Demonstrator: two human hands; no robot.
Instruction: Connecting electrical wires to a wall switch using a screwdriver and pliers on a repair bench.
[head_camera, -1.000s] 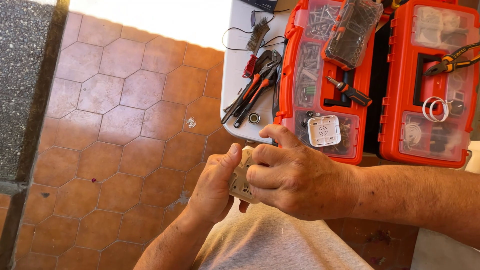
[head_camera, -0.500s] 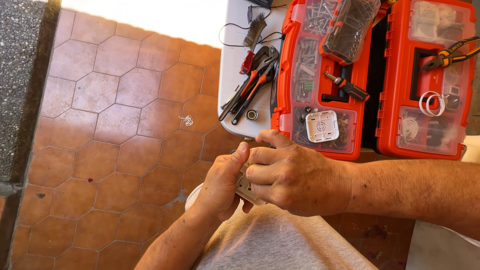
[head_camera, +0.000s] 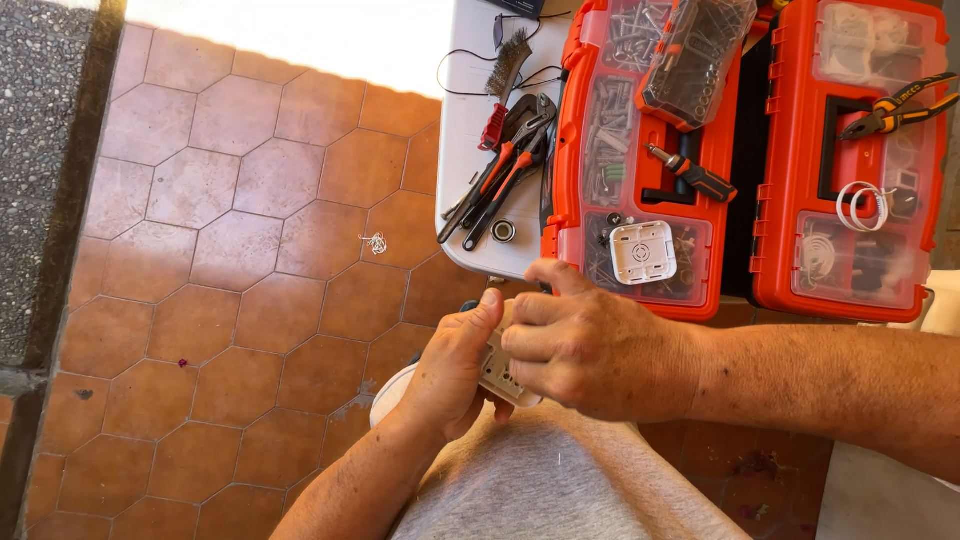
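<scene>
Socket module (head_camera: 500, 372), small, whitish plastic with dark slots on its face, sits between my two hands above my lap, near the front edge of the white table (head_camera: 465, 120). Head view, the only one: my left hand (head_camera: 450, 370) cups it from below and behind, thumb up along its side; my right hand (head_camera: 590, 350) closes over the top, fingers curled onto its face, so both hands are grasping it and most of the body is hidden. Judgement: rigid, light, smooth moulded plastic, likely a bit slippery; best held by the outer edges of the frame, not the slotted face, and any small clips could snap if pried hard. On the table lie red-handled pliers (head_camera: 500, 180), a wire brush (head_camera: 508, 55) and a small metal ring (head_camera: 503, 231). Left orange organiser case (head_camera: 575, 130) carries a square white cover plate (head_camera: 643, 252) and a screwdriver (head_camera: 690, 175) on its clear lid. Right orange case (head_camera: 800, 150) holds yellow-handled pliers (head_camera: 895, 115) and a white wire coil (head_camera: 865, 205). Hexagonal terracotta tiles (head_camera: 250, 250) form the floor.
</scene>
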